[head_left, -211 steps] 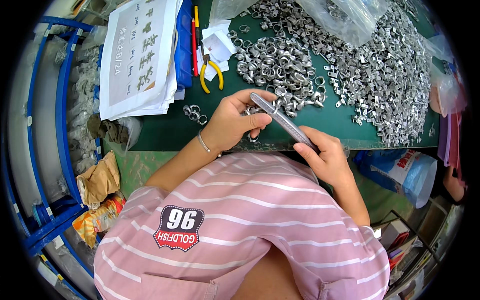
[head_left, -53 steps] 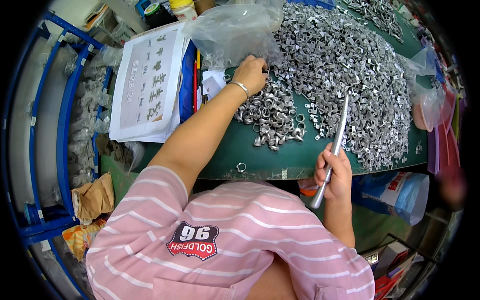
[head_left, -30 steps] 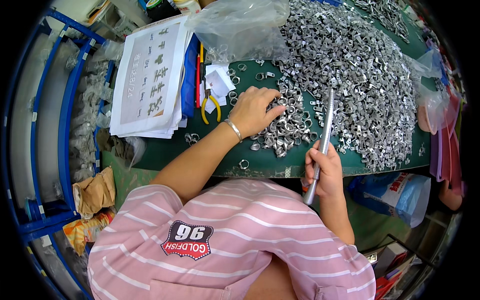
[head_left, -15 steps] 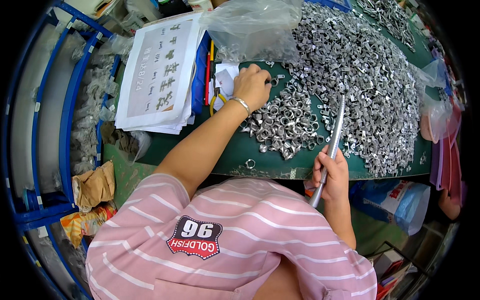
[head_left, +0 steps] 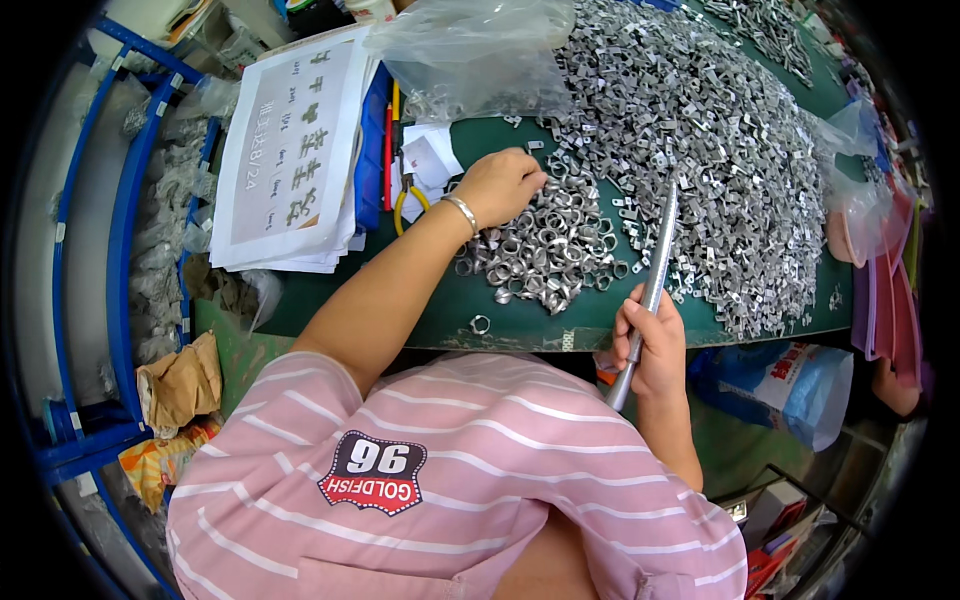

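Note:
My right hand (head_left: 656,345) is wrapped round a ring mandrel (head_left: 660,245), a tapered grey metal rod. The rod slants up and away, its thin end over a big heap of small silver metal tabs (head_left: 710,170). At the far left part of a smaller pile of silver rings (head_left: 550,255), my left hand (head_left: 500,188) reaches down with bent fingers drawn together. Its fingertips are partly hidden, so whatever they pinch does not show. One loose ring (head_left: 474,323) lies apart near the table's front edge.
Left of my arm, printed sheets (head_left: 290,150) lie against a blue tray (head_left: 371,150). Yellow-handled pliers (head_left: 402,208) rest beside it. A clear plastic bag (head_left: 470,55) sits behind the rings. Blue shelving (head_left: 130,230) stands left; a blue-white sack (head_left: 775,390) lies below the table at right.
My left hand has shifted nearer and to the right over the ring pile. The right hand keeps its hold on the mandrel. The whole view has moved slightly.

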`<state>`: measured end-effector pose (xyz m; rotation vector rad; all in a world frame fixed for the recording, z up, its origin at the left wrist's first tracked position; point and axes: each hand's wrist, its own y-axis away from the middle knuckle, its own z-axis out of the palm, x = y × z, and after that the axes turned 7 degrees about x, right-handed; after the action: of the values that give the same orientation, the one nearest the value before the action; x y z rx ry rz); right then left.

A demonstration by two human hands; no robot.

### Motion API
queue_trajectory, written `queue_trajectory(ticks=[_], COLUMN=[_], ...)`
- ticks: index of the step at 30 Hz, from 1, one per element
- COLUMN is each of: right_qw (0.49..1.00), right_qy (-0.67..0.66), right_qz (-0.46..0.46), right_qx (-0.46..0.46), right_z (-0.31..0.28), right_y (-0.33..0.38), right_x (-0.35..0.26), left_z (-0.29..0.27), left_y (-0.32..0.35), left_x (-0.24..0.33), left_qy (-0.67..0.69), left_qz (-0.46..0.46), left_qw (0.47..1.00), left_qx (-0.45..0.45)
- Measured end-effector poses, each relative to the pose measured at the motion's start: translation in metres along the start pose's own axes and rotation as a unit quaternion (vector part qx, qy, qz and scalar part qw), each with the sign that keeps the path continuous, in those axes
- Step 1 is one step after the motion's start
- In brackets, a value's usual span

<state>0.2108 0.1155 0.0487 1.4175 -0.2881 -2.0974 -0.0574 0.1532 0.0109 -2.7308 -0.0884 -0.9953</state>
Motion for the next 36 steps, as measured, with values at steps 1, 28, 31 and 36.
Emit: queue_trajectory(ticks=[1,28,31,36], right_qw=[1.0,1.0,0.999,0.999], right_qy=[-0.003,-0.013,-0.011,-0.013], right_qz=[-0.002,-0.012,-0.015,-0.019], right_qx=[-0.001,0.015,0.026,0.043], right_z=[-0.002,-0.006,-0.01,-0.016], right_y=[0.001,0.001,0.004,0.005], right_x=[0.0,-0.006,-0.006,-0.003], left_z=[0.0,0.017,0.023,0.013], left_y=[-0.002,-0.042,-0.043,-0.039], left_x=[0.003,0.019,0.014,0.008], left_qy=[-0.009,-0.023,-0.071,-0.038], left_qz=[-0.01,0.044,0.099,0.044], left_qw=[1.0,0.998,0.992,0.998], left_qx=[0.016,-0.036,0.013,0.04])
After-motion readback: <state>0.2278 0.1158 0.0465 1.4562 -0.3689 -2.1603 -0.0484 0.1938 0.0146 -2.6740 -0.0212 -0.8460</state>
